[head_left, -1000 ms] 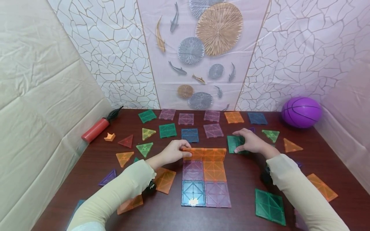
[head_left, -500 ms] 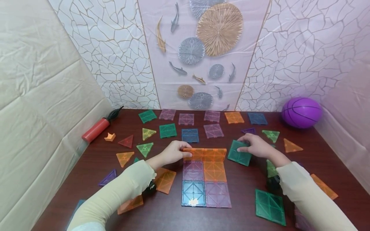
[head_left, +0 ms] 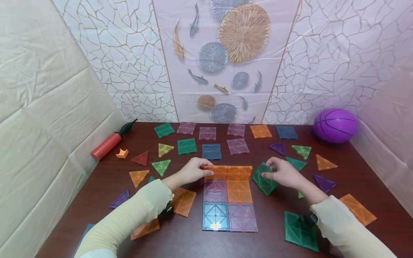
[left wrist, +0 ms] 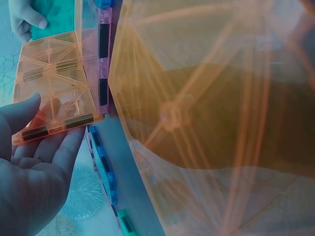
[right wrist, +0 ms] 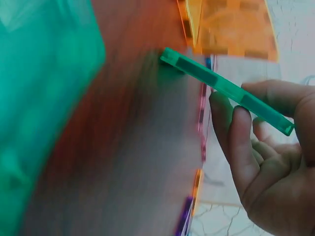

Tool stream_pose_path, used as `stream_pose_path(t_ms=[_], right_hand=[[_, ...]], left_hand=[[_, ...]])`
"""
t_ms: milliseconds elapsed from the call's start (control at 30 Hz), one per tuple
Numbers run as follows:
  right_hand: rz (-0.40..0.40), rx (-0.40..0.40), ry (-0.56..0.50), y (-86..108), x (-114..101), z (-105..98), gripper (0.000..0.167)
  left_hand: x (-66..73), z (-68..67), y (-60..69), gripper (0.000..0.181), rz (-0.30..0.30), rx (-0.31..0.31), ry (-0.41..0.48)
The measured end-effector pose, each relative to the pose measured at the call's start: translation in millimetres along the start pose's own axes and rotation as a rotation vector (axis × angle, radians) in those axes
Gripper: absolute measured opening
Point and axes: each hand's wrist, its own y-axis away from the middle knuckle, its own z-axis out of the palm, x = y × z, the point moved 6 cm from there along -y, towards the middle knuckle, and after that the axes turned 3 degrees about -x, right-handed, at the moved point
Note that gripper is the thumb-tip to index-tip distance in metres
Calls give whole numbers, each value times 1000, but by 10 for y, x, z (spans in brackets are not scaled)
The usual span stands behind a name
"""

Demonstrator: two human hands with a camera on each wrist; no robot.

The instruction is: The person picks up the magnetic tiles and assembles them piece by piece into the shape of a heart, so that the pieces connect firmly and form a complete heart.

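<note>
A person's left hand (head_left: 194,168) pinches the near-left end of an upright orange panel (head_left: 239,172), thumb on one face and fingers on the other, at a dark wooden table (head_left: 180,240). The panel stands along the far edge of four flat squares: a purple tile (head_left: 215,191) and an orange tile (head_left: 239,191) beside it, with a blue tile (head_left: 216,215), washed out by glare, and a second purple tile (head_left: 242,217) nearer the person. To the right, the right hand (head_left: 284,172) grips a green tile (head_left: 264,179) between thumb and fingers, tilted and apart from the panel; whether its lower corner touches the table cannot be told. The left sleeve (head_left: 129,215) cuts across an orange piece (head_left: 145,229) and a blue piece (head_left: 84,233). A black wrist camera (head_left: 308,220) covers part of a larger green square (head_left: 298,236). In the left wrist view, a blurred orange sheet (left wrist: 197,118) obscures much of the scene; in the right wrist view, a blurred green shape (right wrist: 44,98) fills one side.
</note>
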Motion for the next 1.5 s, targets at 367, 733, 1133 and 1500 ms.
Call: stream_pose_path(t_ms=[367, 733, 1133, 1500], right_hand=[[47, 49, -4, 130, -159, 152, 32], [68, 71, -61, 191, -283, 228, 30], [70, 73, -104, 191, -380, 350, 39], [117, 43, -209, 211, -401, 412, 51]], left_hand=[[13, 2, 6, 14, -2, 5, 1], [6, 1, 7, 13, 2, 13, -17], [10, 12, 14, 13, 16, 13, 0], [-28, 6, 16, 15, 22, 22, -8]])
